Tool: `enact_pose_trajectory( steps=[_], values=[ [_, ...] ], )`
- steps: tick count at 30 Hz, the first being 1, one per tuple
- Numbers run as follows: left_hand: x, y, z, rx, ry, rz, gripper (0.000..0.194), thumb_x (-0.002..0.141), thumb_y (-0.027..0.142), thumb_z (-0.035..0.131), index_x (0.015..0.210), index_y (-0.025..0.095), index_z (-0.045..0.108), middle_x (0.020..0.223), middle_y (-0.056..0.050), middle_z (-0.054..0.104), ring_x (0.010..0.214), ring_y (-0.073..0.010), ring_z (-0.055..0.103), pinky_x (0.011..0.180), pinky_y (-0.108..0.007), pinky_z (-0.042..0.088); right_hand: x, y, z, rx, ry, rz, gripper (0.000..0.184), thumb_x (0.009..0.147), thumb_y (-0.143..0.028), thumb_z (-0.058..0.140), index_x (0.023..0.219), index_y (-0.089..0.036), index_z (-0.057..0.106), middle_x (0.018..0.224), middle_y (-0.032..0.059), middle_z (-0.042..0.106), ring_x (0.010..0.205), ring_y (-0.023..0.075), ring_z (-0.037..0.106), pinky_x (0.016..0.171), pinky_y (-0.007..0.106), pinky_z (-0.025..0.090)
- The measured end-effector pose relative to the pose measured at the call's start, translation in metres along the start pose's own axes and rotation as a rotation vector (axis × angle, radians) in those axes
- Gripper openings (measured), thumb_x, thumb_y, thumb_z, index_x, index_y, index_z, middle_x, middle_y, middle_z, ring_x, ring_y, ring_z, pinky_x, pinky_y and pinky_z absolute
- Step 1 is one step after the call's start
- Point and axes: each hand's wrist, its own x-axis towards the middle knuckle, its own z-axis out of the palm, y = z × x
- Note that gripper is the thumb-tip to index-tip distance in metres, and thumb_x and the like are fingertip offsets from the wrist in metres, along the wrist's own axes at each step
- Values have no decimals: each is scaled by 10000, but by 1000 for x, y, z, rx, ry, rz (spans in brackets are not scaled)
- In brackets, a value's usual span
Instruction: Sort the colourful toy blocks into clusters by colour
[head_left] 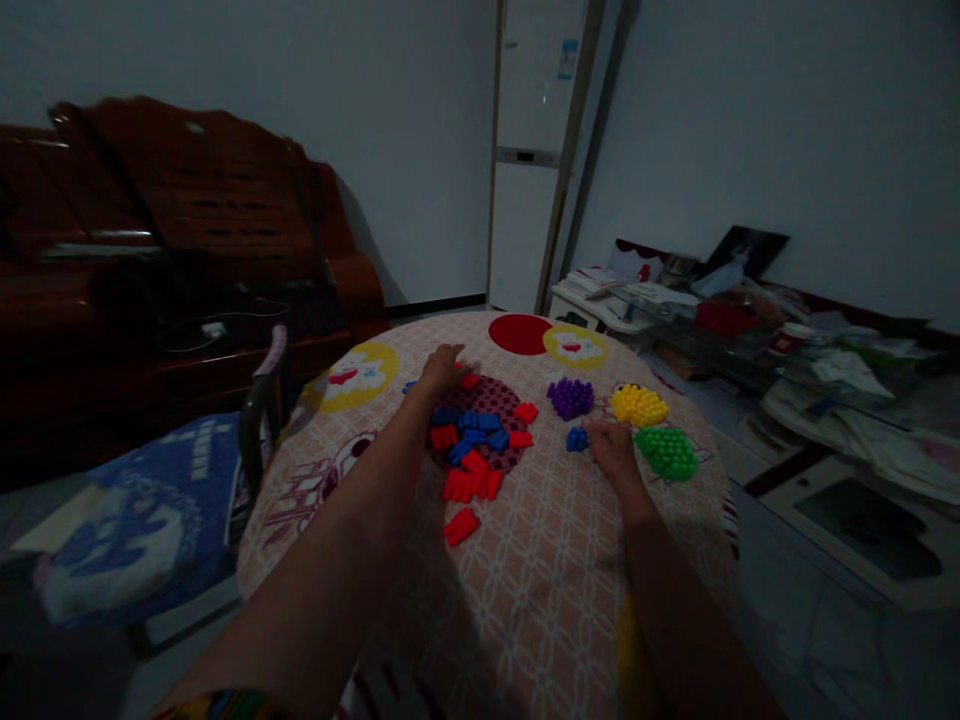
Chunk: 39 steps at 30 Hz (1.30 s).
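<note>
My left hand reaches to the far side of a round table covered with a patterned cloth, fingers bent down over a loose heap of red and blue blocks, touching a red block at its far edge. My right hand rests on the cloth with its fingers closed around small blue blocks. Sorted piles lie by the right hand: purple blocks, yellow blocks and green blocks. One red block lies apart, nearer to me.
A dark wooden sofa stands to the left, with a chair and a blue cloth beside the table. A white standing unit fills the far corner. A cluttered low table runs along the right wall.
</note>
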Motion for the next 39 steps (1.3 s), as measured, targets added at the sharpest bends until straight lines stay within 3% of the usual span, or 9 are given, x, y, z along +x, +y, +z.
enact_pose_trajectory(
  steps=[7, 14, 16, 20, 25, 29, 32, 36, 39],
  values=[
    [-6, 5, 19, 110, -221, 70, 405, 930, 393, 513, 1208, 156, 689, 1255, -162, 668, 1138, -271, 643, 943, -294, 477, -2, -3, -1, -9, 17, -24, 500, 817, -608, 495, 482, -247, 407, 403, -29, 404, 455, 126, 384, 479, 267, 293],
    [-51, 12, -16, -8, -371, 166, 286, 869, 378, 608, 1026, 206, 775, 1060, -90, 762, 978, -237, 694, 831, -257, 481, 0, 1, 0, -40, 4, -7, 488, 816, -595, 507, 487, -237, 457, 413, -26, 428, 463, 130, 402, 483, 264, 298],
    [-55, 4, -28, -79, -283, 85, 292, 868, 339, 605, 1080, 223, 769, 1083, -80, 760, 991, -240, 693, 851, -270, 488, 1, 2, 1, -43, 0, -7, 488, 810, -603, 505, 490, -238, 455, 415, -25, 435, 463, 131, 407, 483, 263, 302],
    [-57, -17, -31, -59, 86, -225, 483, 884, 282, 574, 1351, 168, 620, 1331, -158, 641, 1211, -301, 609, 1017, -365, 465, 1, 2, 0, -47, -6, -14, 491, 801, -620, 489, 492, -242, 439, 418, -24, 437, 466, 133, 414, 490, 264, 314],
    [-71, -37, -2, -94, 95, -382, 455, 799, 288, 664, 1236, 161, 689, 1252, -196, 654, 1201, -372, 602, 979, -430, 491, -1, -2, -1, -45, -10, -5, 482, 798, -615, 487, 495, -242, 445, 414, -21, 429, 466, 134, 400, 482, 266, 297],
    [-72, -43, 3, -303, 139, -368, 347, 696, 232, 734, 1033, 152, 753, 1097, -160, 729, 1096, -348, 656, 910, -403, 508, -1, -3, -1, -45, 24, -3, 461, 788, -593, 499, 496, -241, 449, 423, -20, 426, 483, 140, 402, 490, 270, 292],
    [-66, -32, -5, -688, 108, -327, 353, 677, 289, 761, 999, 144, 747, 956, -105, 754, 928, -273, 699, 815, -355, 543, 0, -7, -1, -32, 101, -19, 442, 787, -563, 508, 496, -238, 434, 441, -30, 406, 506, 139, 396, 516, 274, 301],
    [-63, 10, -14, -1340, -71, -165, 372, 748, 365, 740, 1030, 125, 719, 913, -81, 744, 783, -169, 685, 749, -308, 579, -2, -15, -1, -27, 202, -77, 404, 800, -495, 525, 514, -225, 432, 489, -46, 385, 538, 127, 385, 550, 273, 305],
    [-67, 48, -14, -1528, -261, -72, 284, 791, 335, 740, 961, 109, 716, 881, -95, 741, 762, -148, 684, 728, -282, 593, -4, -22, -1, -18, 252, -99, 398, 803, -477, 538, 518, -218, 437, 507, -51, 372, 543, 119, 385, 552, 268, 309]
  ],
)
